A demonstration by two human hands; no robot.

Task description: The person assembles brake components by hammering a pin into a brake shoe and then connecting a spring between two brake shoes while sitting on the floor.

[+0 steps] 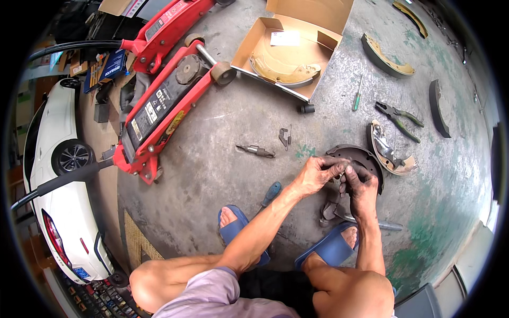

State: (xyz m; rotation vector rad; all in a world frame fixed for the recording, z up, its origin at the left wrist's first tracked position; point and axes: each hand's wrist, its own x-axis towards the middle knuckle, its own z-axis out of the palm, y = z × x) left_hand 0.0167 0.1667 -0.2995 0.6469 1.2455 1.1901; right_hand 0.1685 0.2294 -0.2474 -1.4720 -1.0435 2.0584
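Observation:
My left hand (318, 175) and my right hand (362, 184) meet fingertip to fingertip, both pinched closed. What they hold is too small and too covered by the fingers to make out. Beneath them lies a dark curved brake shoe (366, 155), partly hidden. Right beside it is a lighter brake shoe (377, 139) with metal hardware attached. A hammer (331, 211) rests on the floor just below my hands, its handle pointing right. To the left lie a metal adjuster (255, 151) and a small bent metal lever (284, 138).
Pliers (401, 121), a green-handled screwdriver (358, 98) and more brake shoes (389, 57) lie on the right. An open cardboard box (241, 57) holding brake shoes stands ahead. Red floor jacks (196, 87) occupy the left. A blue-handled tool (271, 194) lies near my foot.

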